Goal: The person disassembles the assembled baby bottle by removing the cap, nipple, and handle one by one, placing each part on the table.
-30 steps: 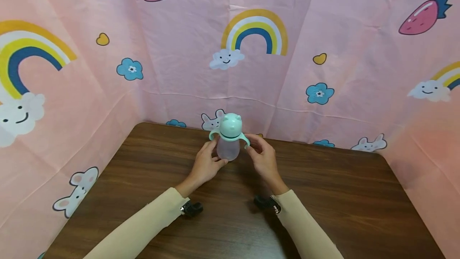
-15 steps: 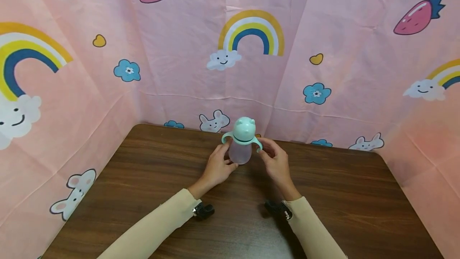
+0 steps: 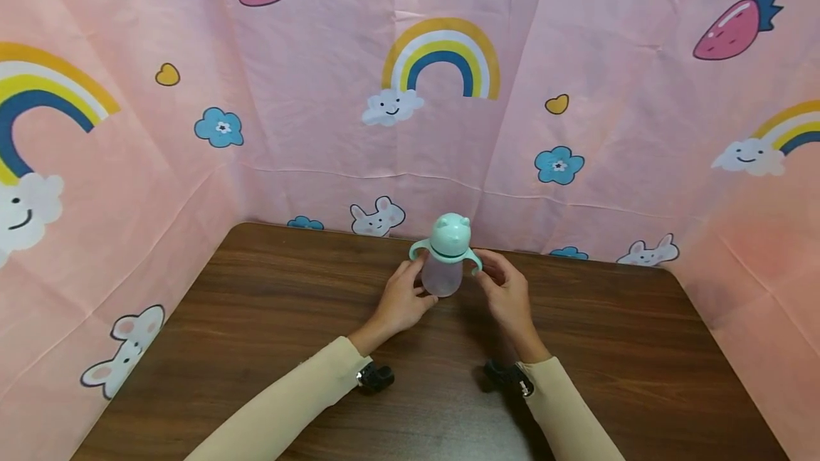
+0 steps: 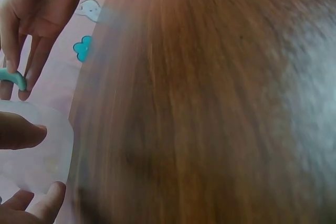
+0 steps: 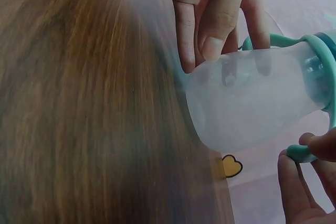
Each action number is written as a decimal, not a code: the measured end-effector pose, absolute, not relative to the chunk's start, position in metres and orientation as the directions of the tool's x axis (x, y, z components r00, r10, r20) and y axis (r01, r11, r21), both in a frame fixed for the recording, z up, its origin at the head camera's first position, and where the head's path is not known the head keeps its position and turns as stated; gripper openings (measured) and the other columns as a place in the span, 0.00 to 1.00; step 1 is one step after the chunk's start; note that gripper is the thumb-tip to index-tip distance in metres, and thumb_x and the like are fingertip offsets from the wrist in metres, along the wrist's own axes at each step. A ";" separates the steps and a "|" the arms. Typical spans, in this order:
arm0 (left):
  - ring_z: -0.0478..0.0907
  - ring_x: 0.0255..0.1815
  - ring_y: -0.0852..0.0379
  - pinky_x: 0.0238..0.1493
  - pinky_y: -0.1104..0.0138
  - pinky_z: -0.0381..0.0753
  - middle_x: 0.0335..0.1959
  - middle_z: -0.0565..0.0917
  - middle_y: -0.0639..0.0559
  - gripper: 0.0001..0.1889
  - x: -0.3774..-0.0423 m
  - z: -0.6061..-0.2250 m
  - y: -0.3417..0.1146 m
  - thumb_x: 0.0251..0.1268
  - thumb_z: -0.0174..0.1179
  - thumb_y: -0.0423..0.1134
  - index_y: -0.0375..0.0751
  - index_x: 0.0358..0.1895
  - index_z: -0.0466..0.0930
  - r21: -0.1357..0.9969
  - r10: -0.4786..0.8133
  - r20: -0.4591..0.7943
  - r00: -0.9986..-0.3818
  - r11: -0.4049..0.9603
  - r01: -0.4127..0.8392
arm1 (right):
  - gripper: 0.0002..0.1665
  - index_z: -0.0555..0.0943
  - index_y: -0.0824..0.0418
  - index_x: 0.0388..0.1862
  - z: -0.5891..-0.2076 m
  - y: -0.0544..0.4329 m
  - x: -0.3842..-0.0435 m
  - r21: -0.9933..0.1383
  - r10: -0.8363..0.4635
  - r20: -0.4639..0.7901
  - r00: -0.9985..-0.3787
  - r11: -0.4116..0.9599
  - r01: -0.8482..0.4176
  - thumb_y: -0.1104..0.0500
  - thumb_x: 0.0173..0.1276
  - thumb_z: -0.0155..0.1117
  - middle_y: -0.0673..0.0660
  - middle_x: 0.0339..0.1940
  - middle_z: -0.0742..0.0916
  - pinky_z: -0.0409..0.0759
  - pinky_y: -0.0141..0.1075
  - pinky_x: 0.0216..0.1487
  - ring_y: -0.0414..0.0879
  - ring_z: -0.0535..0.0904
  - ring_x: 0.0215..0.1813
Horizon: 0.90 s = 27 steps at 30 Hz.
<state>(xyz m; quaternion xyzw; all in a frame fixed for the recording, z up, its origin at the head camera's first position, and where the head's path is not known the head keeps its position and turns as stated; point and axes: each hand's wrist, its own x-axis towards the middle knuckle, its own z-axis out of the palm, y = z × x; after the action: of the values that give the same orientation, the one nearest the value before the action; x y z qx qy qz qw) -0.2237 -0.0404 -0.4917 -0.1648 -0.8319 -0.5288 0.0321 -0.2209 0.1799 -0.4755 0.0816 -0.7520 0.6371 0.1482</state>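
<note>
A baby bottle with a clear, frosted body stands nearly upright in the head view, near the table's far edge. Its mint-green cap has small ears, and a mint handle curves out on each side. My left hand holds the body low down, thumb on the near side. In the right wrist view, fingertips show through the body from behind. My right hand pinches the tip of the right handle between thumb and fingers. Whether the base touches the table is hard to tell.
The dark wood-grain table has rounded far corners. Pink printed cloth hangs close behind it and along both sides. A black strap with a camera sits at the left wrist, another strap at the right.
The bottle and both hands have moved rightward and slightly nearer, with both grips unchanged. The whole head view has also shifted a little.
</note>
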 end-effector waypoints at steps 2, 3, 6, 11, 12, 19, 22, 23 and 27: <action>0.82 0.67 0.34 0.61 0.52 0.87 0.71 0.73 0.28 0.48 -0.224 -0.492 -0.038 0.65 0.75 0.23 0.34 0.87 0.61 0.868 0.244 0.229 -0.942 0.386 0.311 | 0.20 0.88 0.65 0.63 -0.476 0.182 -0.220 -0.934 0.066 0.327 -0.943 0.172 -0.312 0.76 0.76 0.69 0.68 0.57 0.91 0.84 0.28 0.54 0.65 0.88 0.58; 0.82 0.67 0.34 0.61 0.52 0.87 0.70 0.73 0.28 0.48 -0.224 -0.492 -0.038 0.65 0.75 0.23 0.34 0.87 0.61 0.869 0.247 0.229 -0.942 0.385 0.312 | 0.20 0.88 0.65 0.63 -0.476 0.182 -0.220 -0.935 0.068 0.326 -0.943 0.173 -0.310 0.75 0.76 0.69 0.68 0.57 0.90 0.84 0.28 0.54 0.65 0.88 0.58; 0.82 0.66 0.34 0.61 0.52 0.87 0.69 0.74 0.28 0.48 -0.223 -0.492 -0.035 0.65 0.75 0.23 0.34 0.87 0.61 0.869 0.250 0.229 -0.941 0.383 0.314 | 0.20 0.88 0.64 0.63 -0.476 0.185 -0.220 -0.936 0.072 0.321 -0.944 0.177 -0.304 0.75 0.76 0.69 0.68 0.57 0.90 0.83 0.28 0.54 0.65 0.88 0.59; 0.82 0.66 0.34 0.62 0.52 0.87 0.67 0.74 0.29 0.48 -0.222 -0.490 -0.031 0.65 0.75 0.23 0.35 0.87 0.62 0.873 0.255 0.220 -0.942 0.380 0.307 | 0.20 0.89 0.64 0.62 -0.476 0.189 -0.220 -0.938 0.087 0.316 -0.945 0.181 -0.297 0.75 0.76 0.69 0.67 0.57 0.91 0.83 0.28 0.54 0.66 0.87 0.60; 0.82 0.66 0.34 0.62 0.52 0.86 0.68 0.74 0.29 0.48 -0.222 -0.489 -0.031 0.65 0.75 0.23 0.35 0.87 0.61 0.875 0.256 0.217 -0.942 0.378 0.304 | 0.20 0.89 0.65 0.62 -0.473 0.188 -0.219 -0.939 0.092 0.313 -0.945 0.180 -0.294 0.76 0.75 0.69 0.68 0.57 0.90 0.83 0.27 0.54 0.67 0.87 0.60; 0.80 0.69 0.33 0.63 0.50 0.85 0.69 0.73 0.28 0.49 -0.222 -0.488 -0.029 0.64 0.76 0.23 0.36 0.87 0.61 0.881 0.258 0.203 -0.945 0.374 0.291 | 0.20 0.89 0.65 0.62 -0.478 0.190 -0.220 -0.936 0.089 0.325 -0.942 0.172 -0.307 0.75 0.76 0.69 0.68 0.57 0.91 0.83 0.28 0.55 0.64 0.88 0.60; 0.78 0.72 0.33 0.64 0.50 0.85 0.70 0.73 0.28 0.50 -0.222 -0.489 -0.029 0.64 0.77 0.24 0.36 0.87 0.61 0.877 0.264 0.204 -0.943 0.378 0.295 | 0.20 0.88 0.65 0.62 -0.478 0.191 -0.220 -0.935 0.088 0.330 -0.940 0.169 -0.312 0.76 0.76 0.69 0.68 0.57 0.91 0.83 0.28 0.57 0.65 0.88 0.61; 0.77 0.72 0.33 0.65 0.50 0.85 0.71 0.72 0.28 0.50 -0.222 -0.489 -0.030 0.64 0.77 0.24 0.36 0.87 0.60 0.876 0.266 0.205 -0.942 0.380 0.298 | 0.20 0.88 0.65 0.62 -0.478 0.191 -0.220 -0.934 0.087 0.333 -0.939 0.169 -0.315 0.76 0.76 0.69 0.68 0.57 0.91 0.83 0.28 0.57 0.65 0.88 0.61; 0.76 0.73 0.33 0.66 0.50 0.84 0.71 0.72 0.28 0.50 -0.221 -0.489 -0.030 0.65 0.77 0.26 0.36 0.88 0.59 0.870 0.274 0.206 -0.939 0.388 0.304 | 0.20 0.88 0.66 0.63 -0.479 0.192 -0.220 -0.930 0.084 0.342 -0.936 0.173 -0.324 0.76 0.76 0.69 0.68 0.57 0.91 0.83 0.30 0.58 0.65 0.88 0.61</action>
<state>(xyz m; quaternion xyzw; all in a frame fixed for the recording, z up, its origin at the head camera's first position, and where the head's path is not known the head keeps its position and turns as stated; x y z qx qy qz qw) -0.2213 -0.0300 -0.4889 -0.1735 -0.8329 -0.5253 0.0140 -0.2201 0.1920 -0.4794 0.0803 -0.7491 0.6378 0.1599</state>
